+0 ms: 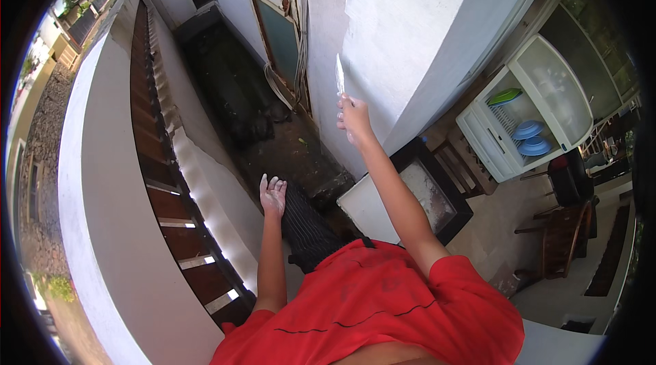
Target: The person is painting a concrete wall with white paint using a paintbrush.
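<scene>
My right hand [352,118] is closed around the handle of a white-coated scraper [339,75]. Its blade points up the wall, at or very near the ragged edge of a fresh white coat [405,16]; whether it touches cannot be told. Left of that edge the wall [328,22] is duller and greyer. My left hand [273,196] is held low beside my dark striped trouser leg [307,221], palm up and fingers apart, with nothing in it. White residue smears both hands.
Below me lies a dark, wet-looking floor [266,155]. A wavy-edged ledge [205,196] and wall run along the left. Near my right arm is a black-framed table [451,211]; beyond it stand a white dish cabinet [484,134] with blue bowls and a wooden chair [558,242]. Cables [302,47] hang by the window.
</scene>
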`<move>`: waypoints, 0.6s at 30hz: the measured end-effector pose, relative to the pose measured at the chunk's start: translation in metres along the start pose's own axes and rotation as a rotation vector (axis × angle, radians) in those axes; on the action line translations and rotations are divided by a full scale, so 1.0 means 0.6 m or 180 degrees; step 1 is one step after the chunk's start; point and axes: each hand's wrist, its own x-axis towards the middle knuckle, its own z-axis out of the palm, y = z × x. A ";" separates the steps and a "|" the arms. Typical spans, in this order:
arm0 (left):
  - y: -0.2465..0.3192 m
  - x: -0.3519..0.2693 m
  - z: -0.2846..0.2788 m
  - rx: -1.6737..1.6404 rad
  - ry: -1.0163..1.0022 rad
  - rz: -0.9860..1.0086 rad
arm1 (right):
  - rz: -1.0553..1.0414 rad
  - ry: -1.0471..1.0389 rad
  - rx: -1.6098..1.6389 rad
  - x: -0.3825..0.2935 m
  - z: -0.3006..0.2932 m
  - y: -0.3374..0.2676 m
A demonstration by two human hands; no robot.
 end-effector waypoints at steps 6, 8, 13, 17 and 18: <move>-0.008 -0.006 0.013 0.0108 0.0020 -0.0018 | -0.0023 0.0441 -0.0128 0.024 -0.016 0.012; -0.002 -0.004 0.002 0.0101 0.0140 0.0048 | -0.0008 0.0417 -0.0013 0.011 -0.022 0.029; -0.007 -0.007 0.013 0.0086 -0.0003 0.0020 | 0.0155 0.0284 0.0217 -0.034 -0.047 0.013; -0.001 -0.009 0.011 0.0034 0.0000 0.0032 | 0.0202 -0.0077 0.0152 -0.016 -0.032 -0.010; -0.003 -0.010 0.010 0.0087 0.0035 0.0006 | 0.0206 -0.0195 0.0098 -0.011 -0.029 -0.015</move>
